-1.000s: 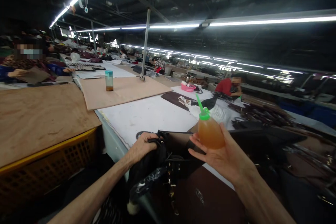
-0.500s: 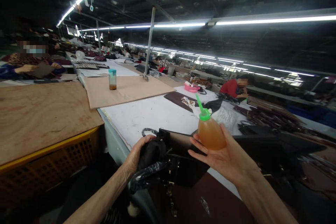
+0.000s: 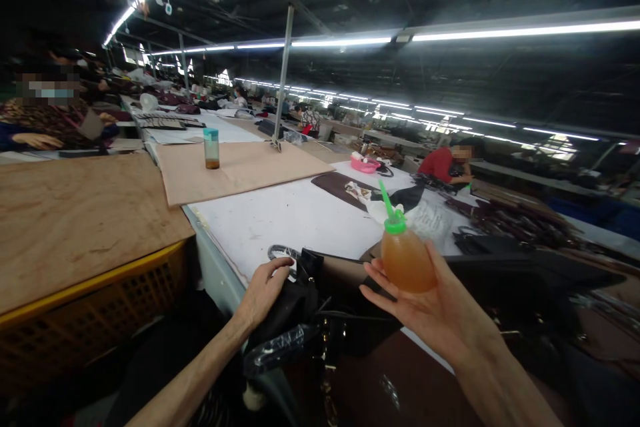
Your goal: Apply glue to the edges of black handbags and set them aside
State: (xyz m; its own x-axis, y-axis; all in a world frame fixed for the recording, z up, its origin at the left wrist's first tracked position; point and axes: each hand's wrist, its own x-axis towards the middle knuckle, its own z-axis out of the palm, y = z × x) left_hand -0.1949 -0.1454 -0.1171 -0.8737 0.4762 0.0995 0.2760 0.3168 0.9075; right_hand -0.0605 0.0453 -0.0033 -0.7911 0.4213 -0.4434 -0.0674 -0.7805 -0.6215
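Observation:
In the head view, my right hand [image 3: 430, 310] is turned palm up and cradles a squeeze bottle [image 3: 407, 263] of amber liquid, probably glue. The bottle has a green cap and a slim green nozzle pointing up and left; my thumb is behind it and the other fingers reach out to the left. At the near table edge, my left hand [image 3: 265, 290] grips the top of a black handbag [image 3: 287, 310], its thumb and forefinger bent over the dark material. A plastic-wrapped handle [image 3: 280, 347] curves below that hand. Gold-coloured metal fittings [image 3: 327, 373] hang from the bag's front.
A jar with a teal lid [image 3: 211, 150] stands on a tan board [image 3: 240, 173]. To the left is a yellow crate [image 3: 125, 287] under a wooden board [image 3: 85, 227]. Farther back are a pink basket [image 3: 365, 163] and a metal post [image 3: 284, 77]. Co-workers sit left and right.
My left hand has shifted its hold on the bag, its fingers now higher on the top edge. The bottle has moved slightly right and down. At far left, a co-worker's hand has lowered.

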